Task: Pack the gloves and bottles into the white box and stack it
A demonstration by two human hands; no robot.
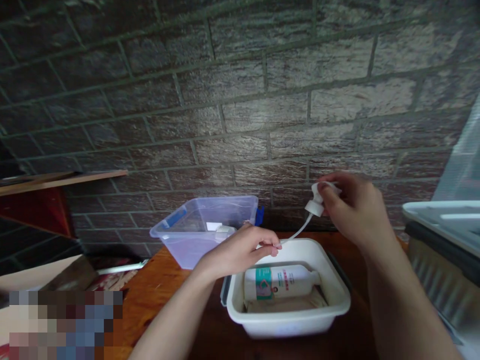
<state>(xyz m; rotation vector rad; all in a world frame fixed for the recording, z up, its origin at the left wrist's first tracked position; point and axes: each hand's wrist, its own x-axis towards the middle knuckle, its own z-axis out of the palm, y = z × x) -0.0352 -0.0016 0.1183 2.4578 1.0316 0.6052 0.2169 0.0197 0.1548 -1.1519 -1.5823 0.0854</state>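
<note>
My right hand (354,210) grips a white pump dispenser head (318,200) held above a white tub (337,295). A thin white dip tube (298,232) runs down and left from the pump head. My left hand (243,250) pinches the lower end of that tube over the tub's back rim. Inside the tub a white bottle (281,282) with a teal label lies on its side, its neck pointing right, with no pump on it. Under the bottle lies something pale and flat.
A clear plastic bin (204,227) with blue clips stands behind and left of the tub on the wooden table (165,295). A brick wall (240,100) rises close behind. A grey crate with a white lid (442,222) sits at the right. A wooden shelf (60,180) juts out at the left.
</note>
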